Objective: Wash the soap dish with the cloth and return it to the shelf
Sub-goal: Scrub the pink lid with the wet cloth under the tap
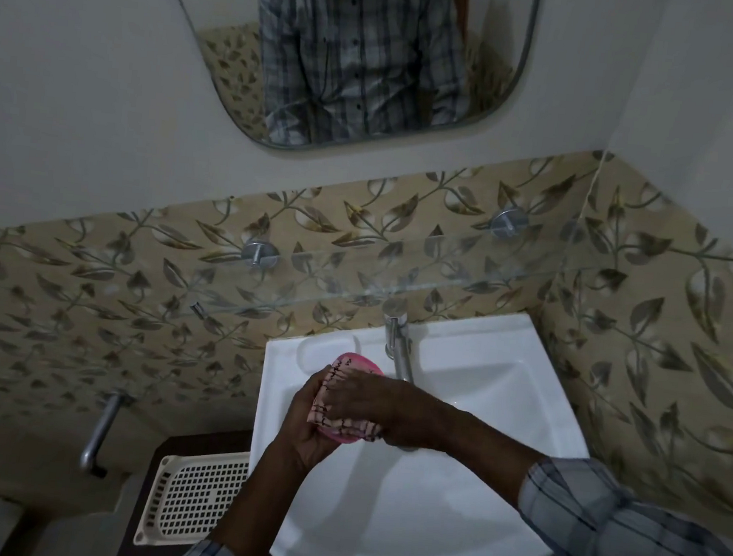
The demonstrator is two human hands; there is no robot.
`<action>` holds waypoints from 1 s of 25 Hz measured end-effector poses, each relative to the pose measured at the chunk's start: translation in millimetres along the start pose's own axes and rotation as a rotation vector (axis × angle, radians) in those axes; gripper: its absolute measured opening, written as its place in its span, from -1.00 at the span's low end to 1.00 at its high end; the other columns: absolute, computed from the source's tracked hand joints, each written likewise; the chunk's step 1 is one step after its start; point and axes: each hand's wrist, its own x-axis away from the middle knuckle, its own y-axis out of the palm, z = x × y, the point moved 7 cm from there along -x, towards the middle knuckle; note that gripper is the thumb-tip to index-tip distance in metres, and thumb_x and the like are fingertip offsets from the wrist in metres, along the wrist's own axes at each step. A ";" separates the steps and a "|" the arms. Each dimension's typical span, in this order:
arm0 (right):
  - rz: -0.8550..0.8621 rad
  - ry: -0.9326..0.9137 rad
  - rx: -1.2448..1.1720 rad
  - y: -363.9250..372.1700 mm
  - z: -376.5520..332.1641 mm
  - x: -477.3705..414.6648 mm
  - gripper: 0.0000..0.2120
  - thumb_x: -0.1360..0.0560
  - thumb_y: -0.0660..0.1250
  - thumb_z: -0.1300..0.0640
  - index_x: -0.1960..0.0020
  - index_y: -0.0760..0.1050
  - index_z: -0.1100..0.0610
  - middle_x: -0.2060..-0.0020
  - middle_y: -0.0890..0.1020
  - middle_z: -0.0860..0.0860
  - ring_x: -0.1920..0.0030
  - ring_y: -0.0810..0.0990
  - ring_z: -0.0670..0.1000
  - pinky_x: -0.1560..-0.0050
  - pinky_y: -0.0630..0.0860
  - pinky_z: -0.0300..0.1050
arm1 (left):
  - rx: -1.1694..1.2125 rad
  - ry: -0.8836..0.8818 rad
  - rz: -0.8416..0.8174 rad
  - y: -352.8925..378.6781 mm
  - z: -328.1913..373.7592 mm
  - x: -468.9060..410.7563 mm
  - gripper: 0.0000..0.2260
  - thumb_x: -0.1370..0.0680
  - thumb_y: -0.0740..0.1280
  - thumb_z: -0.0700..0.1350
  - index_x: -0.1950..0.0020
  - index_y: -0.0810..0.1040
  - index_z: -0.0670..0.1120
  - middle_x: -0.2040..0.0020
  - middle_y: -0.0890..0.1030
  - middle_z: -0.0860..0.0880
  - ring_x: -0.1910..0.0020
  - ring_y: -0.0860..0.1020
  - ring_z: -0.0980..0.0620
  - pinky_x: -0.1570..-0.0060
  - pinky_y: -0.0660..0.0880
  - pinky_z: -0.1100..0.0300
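Observation:
Over the white sink (500, 404), my left hand (307, 423) grips a pink soap dish (361, 362) from below and the left; only the dish's far rim and a bit of its near edge show. My right hand (393, 406) presses a pale pink cloth (343, 424) with dark stitched lines onto the dish, fingers curled over the cloth. The cloth covers most of the dish. A glass shelf (400, 280) on two round metal mounts runs along the tiled wall above the sink.
A chrome tap (400, 347) stands at the back of the sink, just right of my hands. A cream perforated tray (195, 493) lies on a dark surface left of the sink. A metal pipe (101, 427) juts from the leaf-patterned tiles. A mirror (353, 55) hangs above.

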 end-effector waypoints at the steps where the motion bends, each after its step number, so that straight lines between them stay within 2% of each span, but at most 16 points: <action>1: -0.028 0.050 0.041 5.1 12.7 3.1 -0.36 -0.38 0.33 0.50 -0.43 0.42 0.18 -0.42 0.46 0.14 -0.45 0.40 0.12 -0.45 0.37 0.05 | -0.008 0.000 0.022 1.8 0.1 1.0 -0.34 -0.24 0.63 -0.14 -0.27 0.55 -0.32 -0.17 0.61 -0.34 -0.04 0.64 -0.27 0.00 0.61 -0.21; 2: -0.004 0.169 0.024 4.8 24.2 3.4 -0.34 -0.38 0.34 0.48 -0.45 0.40 0.18 -0.40 0.49 0.15 -0.40 0.46 0.15 -0.37 0.46 0.06 | -0.009 0.017 0.039 5.0 1.2 1.4 -0.44 -0.37 0.50 -0.09 -0.30 0.53 -0.29 -0.21 0.58 -0.32 -0.08 0.61 -0.25 0.00 0.61 -0.16; 4: 0.120 0.501 0.052 -1.7 29.7 -1.8 -0.39 -0.40 0.35 0.37 -0.44 0.36 0.19 -0.26 0.59 0.18 -0.23 0.59 0.21 -0.18 0.57 0.01 | -0.012 0.083 0.117 5.9 2.5 -0.3 -0.57 -0.46 0.30 -0.01 -0.24 0.54 -0.24 -0.13 0.61 -0.28 -0.02 0.60 -0.19 0.09 0.66 -0.04; 6: 0.082 0.881 0.075 13.2 23.5 -7.7 -0.48 -0.47 0.38 0.21 -0.39 0.32 0.21 -0.16 0.61 0.17 -0.15 0.61 0.20 -0.12 0.56 -0.01 | -0.052 0.115 0.190 5.5 0.7 -4.2 -0.61 -0.48 0.31 0.02 -0.17 0.57 -0.22 -0.02 0.62 -0.25 0.05 0.62 -0.16 0.16 0.66 0.01; 8: 0.068 1.091 -0.092 30.8 14.9 -8.6 -0.57 -0.50 0.36 0.14 -0.32 0.38 0.23 -0.14 0.61 0.17 -0.14 0.60 0.18 -0.13 0.57 -0.02 | -0.190 0.169 0.306 -4.3 1.5 -5.0 -0.66 -0.55 0.32 0.04 -0.17 0.59 -0.19 0.04 0.66 -0.22 0.08 0.65 -0.14 0.18 0.66 0.04; 10: 0.168 1.157 -0.415 29.3 16.8 -2.3 -0.72 -0.52 0.30 0.21 -0.21 0.49 0.26 -0.05 0.64 0.23 -0.06 0.65 0.20 -0.04 0.62 0.00 | -0.281 0.255 0.397 -18.8 10.7 -2.9 -0.70 -0.62 0.27 0.03 -0.18 0.59 -0.16 0.09 0.72 -0.15 0.10 0.69 -0.07 0.17 0.65 0.08; 12: 0.397 1.214 -1.035 21.5 22.0 11.2 -0.80 -0.50 0.24 0.37 -0.09 0.55 0.33 0.07 0.67 0.35 0.12 0.70 0.30 0.15 0.67 0.08 | -0.180 0.243 0.335 -28.2 17.2 -4.9 -0.56 -0.60 0.27 0.08 -0.35 0.49 -0.19 -0.08 0.66 -0.22 -0.04 0.64 -0.15 0.00 0.62 -0.03; 13: 0.518 1.219 -1.253 15.6 24.8 20.9 -0.79 -0.49 0.23 0.43 -0.06 0.58 0.36 0.11 0.68 0.38 0.17 0.71 0.31 0.21 0.68 0.11 | -0.092 0.216 0.271 -29.5 20.4 -5.7 -0.46 -0.55 0.29 0.11 -0.42 0.43 -0.21 -0.16 0.60 -0.28 -0.10 0.60 -0.20 -0.05 0.58 -0.08; 14: 0.616 1.231 -1.346 10.1 28.8 32.6 -0.79 -0.49 0.23 0.46 -0.04 0.60 0.38 0.14 0.68 0.38 0.21 0.72 0.31 0.25 0.67 0.12 | -0.029 0.197 0.225 -31.1 24.5 -6.9 -0.39 -0.51 0.31 0.13 -0.45 0.39 -0.21 -0.21 0.55 -0.31 -0.12 0.57 -0.22 -0.07 0.57 -0.10; 16: 0.698 1.296 -1.284 9.5 34.9 56.0 -0.85 -0.51 0.31 0.42 -0.04 0.60 0.36 0.17 0.70 0.36 0.22 0.72 0.31 0.23 0.66 0.22 | 0.065 0.192 0.142 -30.5 30.1 -8.0 -0.38 -0.51 0.29 0.14 -0.45 0.40 -0.22 -0.23 0.53 -0.31 -0.14 0.57 -0.23 -0.07 0.57 -0.10; 18: 0.711 1.326 -1.166 22.8 31.9 66.6 -0.88 -0.51 0.38 0.36 -0.05 0.60 0.32 0.17 0.72 0.29 0.18 0.73 0.29 0.09 0.65 0.29 | 0.067 0.180 0.074 -27.8 28.3 -7.9 -0.41 -0.54 0.26 0.13 -0.45 0.40 -0.22 -0.30 0.49 -0.32 -0.22 0.53 -0.25 -0.14 0.53 -0.12; 20: 0.705 1.293 -1.203 42.2 19.1 59.4 -0.86 -0.49 0.43 0.32 -0.03 0.62 0.33 0.16 0.73 0.27 0.14 0.72 0.28 -0.01 0.63 0.30 | -0.053 0.181 0.075 -19.5 21.7 -5.1 -0.47 -0.60 0.18 0.11 -0.42 0.43 -0.24 -0.30 0.52 -0.34 -0.23 0.52 -0.27 -0.16 0.52 -0.12; 22: 0.725 1.278 -1.175 51.5 9.8 53.7 -0.85 -0.46 0.48 0.27 -0.01 0.65 0.28 0.18 0.74 0.23 0.15 0.73 0.25 0.01 0.64 0.30 | -0.385 0.322 0.224 -18.5 23.3 -5.2 -0.57 -0.66 0.14 0.06 -0.35 0.51 -0.21 -0.13 0.63 -0.26 -0.11 0.58 -0.26 -0.08 0.54 -0.09; 23: 0.757 1.283 -1.133 51.8 9.4 53.1 -0.84 -0.43 0.49 0.23 -0.01 0.66 0.22 0.19 0.75 0.19 0.17 0.74 0.22 0.03 0.65 0.29 | -0.578 0.436 0.330 -16.7 28.6 -2.3 -0.64 -0.67 0.13 0.01 -0.35 0.51 -0.15 -0.04 0.66 -0.16 -0.04 0.59 -0.20 -0.02 0.54 -0.05; 25: 0.809 1.274 -1.035 49.9 13.0 54.8 -0.75 -0.34 0.52 0.07 0.00 0.67 0.06 0.18 0.76 0.09 0.16 0.75 0.15 0.04 0.66 0.24 | -0.928 0.695 0.542 -7.5 42.6 12.7 -0.65 -0.69 0.12 -0.09 -0.49 0.39 0.01 -0.01 0.59 -0.07 0.05 0.56 -0.04 0.05 0.50 0.09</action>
